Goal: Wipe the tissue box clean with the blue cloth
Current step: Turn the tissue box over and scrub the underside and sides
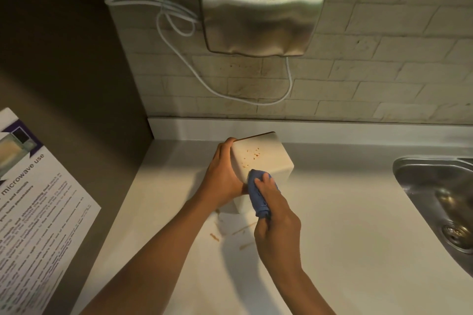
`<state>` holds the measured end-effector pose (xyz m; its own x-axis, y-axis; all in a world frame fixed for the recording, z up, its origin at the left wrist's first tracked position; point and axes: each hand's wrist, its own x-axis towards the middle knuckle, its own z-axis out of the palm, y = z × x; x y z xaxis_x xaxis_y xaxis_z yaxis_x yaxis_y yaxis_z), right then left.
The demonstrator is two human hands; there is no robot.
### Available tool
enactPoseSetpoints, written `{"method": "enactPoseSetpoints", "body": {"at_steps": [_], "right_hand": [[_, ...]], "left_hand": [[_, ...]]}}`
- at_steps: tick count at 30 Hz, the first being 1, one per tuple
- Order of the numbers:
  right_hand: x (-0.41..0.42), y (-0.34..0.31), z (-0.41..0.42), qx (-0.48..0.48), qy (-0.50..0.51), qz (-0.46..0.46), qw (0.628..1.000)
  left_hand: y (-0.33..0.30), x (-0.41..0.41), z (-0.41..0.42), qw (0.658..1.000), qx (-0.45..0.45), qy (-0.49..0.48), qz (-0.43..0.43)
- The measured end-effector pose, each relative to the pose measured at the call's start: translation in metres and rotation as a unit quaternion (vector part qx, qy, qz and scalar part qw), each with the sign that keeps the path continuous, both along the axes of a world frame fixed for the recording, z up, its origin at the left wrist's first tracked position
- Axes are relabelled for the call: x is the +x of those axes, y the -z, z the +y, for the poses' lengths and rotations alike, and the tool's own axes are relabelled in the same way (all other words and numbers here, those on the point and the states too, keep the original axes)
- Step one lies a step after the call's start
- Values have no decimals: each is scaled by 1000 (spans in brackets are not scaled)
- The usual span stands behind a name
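Note:
A white cube-shaped tissue box [268,158] is tilted on the white counter [345,238], its upward face marked with small orange-brown specks. My left hand [222,176] grips the box's left side, fingers curled over its far top corner. My right hand [276,215] holds a bunched blue cloth [257,195] and presses it against the near lower part of the speckled face. The box's underside and left side are hidden.
Brown smears [240,234] lie on the counter just in front of the box. A steel sink [440,197] sits at the right. A metal hand dryer [261,7] with a looped white cable hangs on the tiled wall. A printed microwave notice [38,212] is at the left.

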<state>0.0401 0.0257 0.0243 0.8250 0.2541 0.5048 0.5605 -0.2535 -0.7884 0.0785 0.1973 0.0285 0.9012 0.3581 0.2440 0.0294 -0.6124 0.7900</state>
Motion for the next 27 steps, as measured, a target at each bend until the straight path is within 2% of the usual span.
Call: {"method": "enactPoseSetpoints", "body": {"at_steps": [3,6,10,14,19,22,25,27], "right_hand": [[1,-14,-19,29,-18,67,997],[8,-22,-36,82,59,102,990],[24,-22,-36,81,151,58,984],[27,-19,-7,-5,122,-5,992],[8,-11,13,-61,91,-59,992],[0,-13,16,-88,65,-51,993],[-12,-29,9,-90,-7,-51,995],[-19,-45,-2,-60,-61,29,996]], "left_hand": [[-2,0,1,1000,-5,5,9],[-3,-1,2,1000,-7,5,28],[-4,-3,-2,1000,9,5,27],[-3,-5,-5,1000,8,-10,9],[-5,-7,-10,1000,-15,0,7],[-6,-10,-9,999,-37,12,6],[-13,-14,-14,998,-59,-12,-1],[-12,-13,-12,997,-73,-25,12]]}}
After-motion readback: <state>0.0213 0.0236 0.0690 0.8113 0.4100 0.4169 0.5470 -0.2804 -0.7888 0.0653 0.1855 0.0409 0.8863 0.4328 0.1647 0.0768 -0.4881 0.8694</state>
